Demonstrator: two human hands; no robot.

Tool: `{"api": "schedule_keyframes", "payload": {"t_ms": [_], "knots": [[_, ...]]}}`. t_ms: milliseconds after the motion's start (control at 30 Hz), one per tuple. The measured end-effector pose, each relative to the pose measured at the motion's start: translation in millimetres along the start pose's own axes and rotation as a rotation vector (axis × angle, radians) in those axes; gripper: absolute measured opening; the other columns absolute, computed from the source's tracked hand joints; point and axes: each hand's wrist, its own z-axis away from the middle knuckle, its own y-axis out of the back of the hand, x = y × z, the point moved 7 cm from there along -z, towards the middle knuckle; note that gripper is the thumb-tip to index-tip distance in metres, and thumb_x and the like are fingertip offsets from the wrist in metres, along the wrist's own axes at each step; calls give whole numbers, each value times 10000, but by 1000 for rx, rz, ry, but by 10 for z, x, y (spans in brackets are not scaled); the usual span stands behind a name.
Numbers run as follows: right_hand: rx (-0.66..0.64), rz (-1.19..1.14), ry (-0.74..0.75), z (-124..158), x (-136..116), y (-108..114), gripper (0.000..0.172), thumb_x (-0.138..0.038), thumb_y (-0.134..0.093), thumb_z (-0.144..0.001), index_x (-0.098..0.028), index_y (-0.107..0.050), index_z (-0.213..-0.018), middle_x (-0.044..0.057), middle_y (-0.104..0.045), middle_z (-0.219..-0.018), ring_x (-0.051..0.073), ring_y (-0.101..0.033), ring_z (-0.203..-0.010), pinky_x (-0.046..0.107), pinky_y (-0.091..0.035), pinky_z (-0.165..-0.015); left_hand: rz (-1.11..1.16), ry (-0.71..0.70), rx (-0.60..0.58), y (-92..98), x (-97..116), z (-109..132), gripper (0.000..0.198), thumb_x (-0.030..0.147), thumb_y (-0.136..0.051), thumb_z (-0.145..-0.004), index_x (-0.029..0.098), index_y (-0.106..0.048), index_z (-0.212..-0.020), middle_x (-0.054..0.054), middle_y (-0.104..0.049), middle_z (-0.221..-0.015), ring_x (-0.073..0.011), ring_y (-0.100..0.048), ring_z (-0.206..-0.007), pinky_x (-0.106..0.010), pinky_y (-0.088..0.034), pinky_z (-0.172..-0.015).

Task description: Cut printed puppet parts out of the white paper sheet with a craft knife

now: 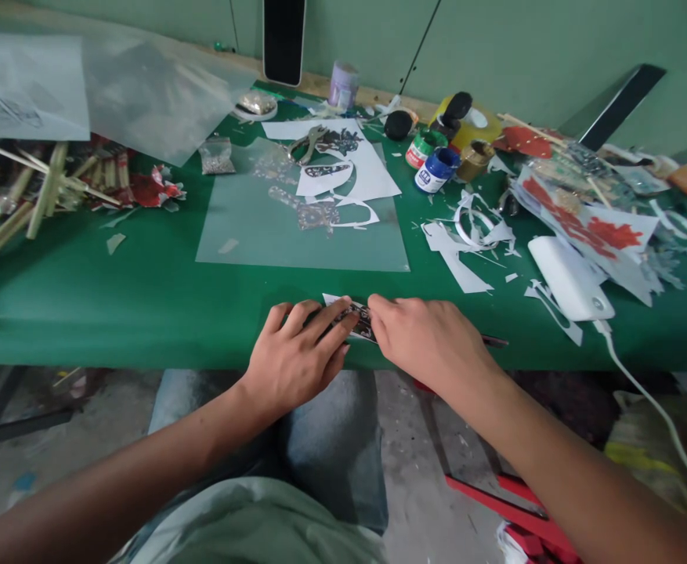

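A small piece of paper with a black-and-white pattern point(362, 323) lies at the front edge of the green table. My left hand point(299, 352) rests on its left part, palm down, with the fingers spread over the pattern. Close beside it, my right hand point(422, 333) is closed at the right end of the paper; what its fingers hold, if anything, is hidden. A thin dark stick or tool point(496, 341) shows to the right, partly behind the right wrist.
Behind the hands lies a translucent sheet point(249, 243) with white cut-outs and scissors point(306, 146). Paint jars point(437, 169), paper scraps point(461, 258) and a white corded device point(569, 278) stand right. Sticks point(49, 188) lie left. A phone point(284, 39) leans at the back.
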Motion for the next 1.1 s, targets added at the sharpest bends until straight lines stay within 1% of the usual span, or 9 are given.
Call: {"api": "schedule_keyframes", "payload": {"t_ms": [200, 367, 567, 700, 1100], "knots": [[49, 15, 9, 26, 15, -7, 287, -214, -317, -955, -203, -561, -806, 5, -543, -536, 125, -421, -394, 270, -127, -437, -5, -6, 20, 11, 10, 2, 330, 306, -539, -918, 232, -636, -1225, 23, -621, -1325, -236, -549, -999, -402, -401, -794], [74, 34, 15, 45, 24, -6, 253, -206, -344, -944, -207, -542, -787, -6, -520, -521, 128, -414, -385, 268, -124, -423, -4, -10, 30, 16, 7, 2, 335, 316, -550, -913, 233, -636, -1226, 41, -626, -1317, -232, -546, -990, -399, -400, -788], [111, 40, 33, 75, 30, -8, 253, -214, -354, -944, -210, -518, -753, -23, -470, -489, 116, -333, -362, 260, -114, -414, 2, -10, 25, -1, 0, -3, 340, 317, -554, -910, 239, -632, -1232, 39, -625, -1319, -233, -545, -991, -405, -401, -792], [133, 50, 23, 90, 44, -20, 247, -213, -360, -940, -214, -512, -745, -27, -461, -484, 119, -311, -362, 261, -110, -415, 7, -7, 25, -6, -3, -1, 340, 315, -552, -911, 239, -629, -1234, 40, -621, -1324, -234, -546, -1000, -407, -400, -798], [129, 58, 16, 162, 88, -49, 243, -223, -369, -943, -216, -511, -746, -24, -475, -490, 126, -336, -364, 267, -110, -418, -5, -14, 27, 6, 11, 0, 334, 317, -551, -912, 245, -632, -1228, 41, -619, -1327, -240, -546, -999, -411, -400, -795]]}}
